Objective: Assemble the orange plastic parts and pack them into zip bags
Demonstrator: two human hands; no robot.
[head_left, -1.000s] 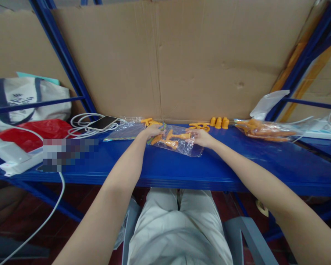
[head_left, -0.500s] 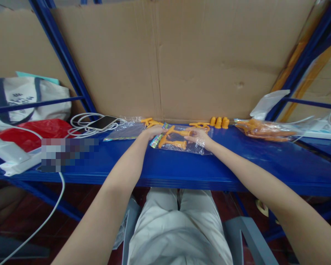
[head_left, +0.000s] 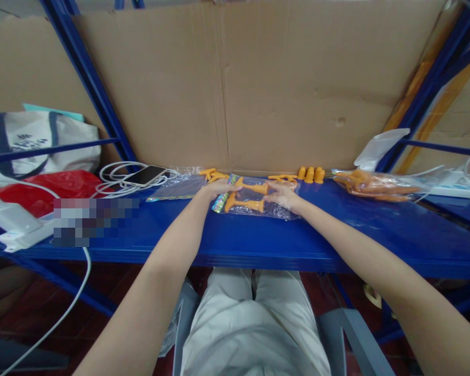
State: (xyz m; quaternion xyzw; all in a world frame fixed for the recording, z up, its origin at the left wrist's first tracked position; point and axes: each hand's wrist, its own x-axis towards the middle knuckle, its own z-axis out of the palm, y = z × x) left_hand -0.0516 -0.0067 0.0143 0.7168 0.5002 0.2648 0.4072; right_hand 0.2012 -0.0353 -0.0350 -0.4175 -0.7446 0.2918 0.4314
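A clear plastic bag (head_left: 276, 210) with a colourful printed strip lies flat in front of me. At its left end my left hand (head_left: 220, 187) is closed on the bag near the strip. Two orange plastic pieces with flared ends, an upper piece (head_left: 254, 187) and a lower piece (head_left: 246, 204), lie side by side at the bag; whether they are fully inside I cannot tell. My right hand (head_left: 284, 197) rests over the bag's right part, fingers apart beside the ends of the pieces.
Behind the hands lie more orange parts (head_left: 211, 174) and several small orange cups (head_left: 310, 174). Another clear bag (head_left: 176, 186) is at left, near a phone (head_left: 145, 175) and white cable. A filled bag of orange parts (head_left: 372, 184) lies right. Cardboard (head_left: 278, 94) stands behind the blue shelf (head_left: 258, 256).
The upper orange piece has swung from a slant to lie nearly level with the lower one. My right hand's fingers have loosened from it; my left hand has barely moved.
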